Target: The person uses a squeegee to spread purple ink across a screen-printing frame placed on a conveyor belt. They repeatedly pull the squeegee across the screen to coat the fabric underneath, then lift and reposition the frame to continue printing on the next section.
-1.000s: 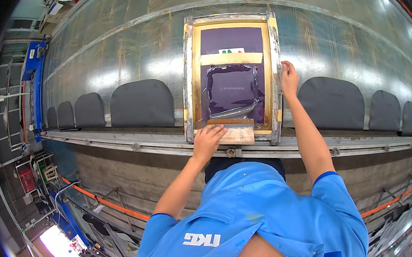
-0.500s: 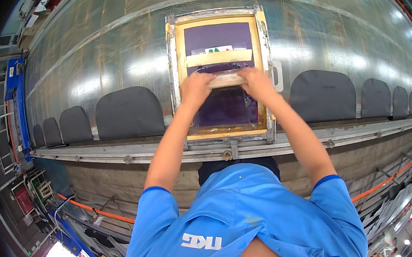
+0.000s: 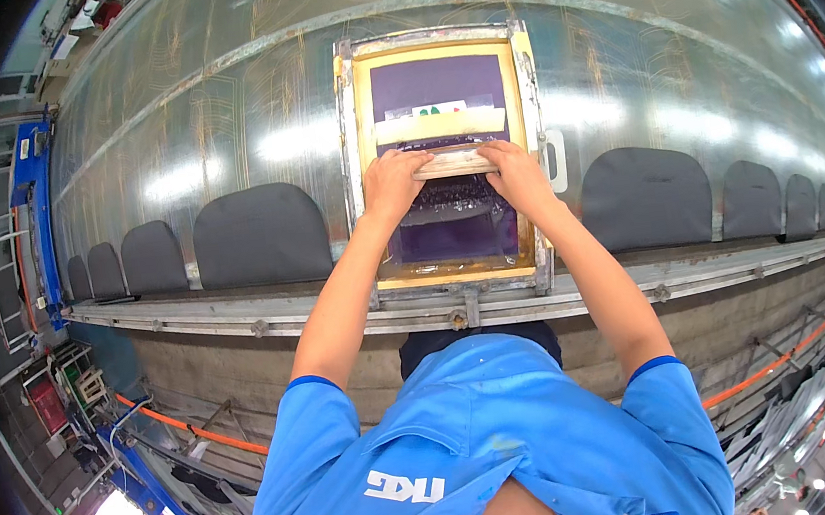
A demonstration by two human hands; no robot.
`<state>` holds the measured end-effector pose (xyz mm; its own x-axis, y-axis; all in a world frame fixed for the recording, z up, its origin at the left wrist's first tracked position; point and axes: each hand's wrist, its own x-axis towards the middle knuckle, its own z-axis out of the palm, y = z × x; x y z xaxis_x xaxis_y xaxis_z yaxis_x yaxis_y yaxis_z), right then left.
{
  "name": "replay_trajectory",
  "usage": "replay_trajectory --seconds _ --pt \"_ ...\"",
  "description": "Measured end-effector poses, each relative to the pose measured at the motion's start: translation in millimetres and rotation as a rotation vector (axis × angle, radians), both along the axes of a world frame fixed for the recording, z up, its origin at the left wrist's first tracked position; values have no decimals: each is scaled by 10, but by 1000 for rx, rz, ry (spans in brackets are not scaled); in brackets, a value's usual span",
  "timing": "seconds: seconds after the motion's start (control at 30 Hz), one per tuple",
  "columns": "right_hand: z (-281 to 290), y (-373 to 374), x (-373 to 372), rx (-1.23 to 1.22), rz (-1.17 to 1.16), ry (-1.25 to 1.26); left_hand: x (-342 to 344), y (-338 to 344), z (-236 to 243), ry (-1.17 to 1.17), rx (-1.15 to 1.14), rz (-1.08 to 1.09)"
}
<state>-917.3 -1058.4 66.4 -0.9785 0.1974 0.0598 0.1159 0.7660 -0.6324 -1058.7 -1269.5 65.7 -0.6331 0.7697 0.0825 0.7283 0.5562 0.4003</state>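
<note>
A wooden-handled squeegee (image 3: 455,162) lies across the middle of a framed printing screen (image 3: 527,95). My left hand (image 3: 394,185) grips its left end and my right hand (image 3: 520,174) its right end, thumbs toward each other on top. The screen mesh (image 3: 436,79) is dark purple, bordered by yellowish tape, with a pale tape strip (image 3: 441,126) just beyond the squeegee. On the near side, wet, glossy ink (image 3: 446,194) covers part of the mesh. The squeegee's blade is hidden beneath the handle and my fingers.
Dark grey rounded fabric pieces (image 3: 261,235) lie in a row on the long metal table (image 3: 245,94), continuing on the right with another piece (image 3: 645,197). A metal rail (image 3: 208,317) runs along the table's near edge, close to my body. A blue machine part (image 3: 31,187) stands at the far left.
The squeegee and both hands stay near mid-screen, less blurred now. A wet, streaked band of ink shows on the mesh on the near side. The whole view has shifted slightly downward.
</note>
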Motion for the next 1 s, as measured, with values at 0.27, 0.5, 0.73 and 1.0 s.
replay_trajectory --seconds 0.27,0.5,0.73,1.0 --pt "-158 208 -246 -43 -81 28 -294 284 -66 28 -20 -13" --pt "-232 -252 464 -106 -87 -22 290 -71 22 -41 -95 -37" --pt "-121 -390 1079 -415 59 -145 1068 -710 -88 -49 -58 -52" --pt "-1040 889 287 -407 -674 120 1183 -661 -161 -5 -14 -87"
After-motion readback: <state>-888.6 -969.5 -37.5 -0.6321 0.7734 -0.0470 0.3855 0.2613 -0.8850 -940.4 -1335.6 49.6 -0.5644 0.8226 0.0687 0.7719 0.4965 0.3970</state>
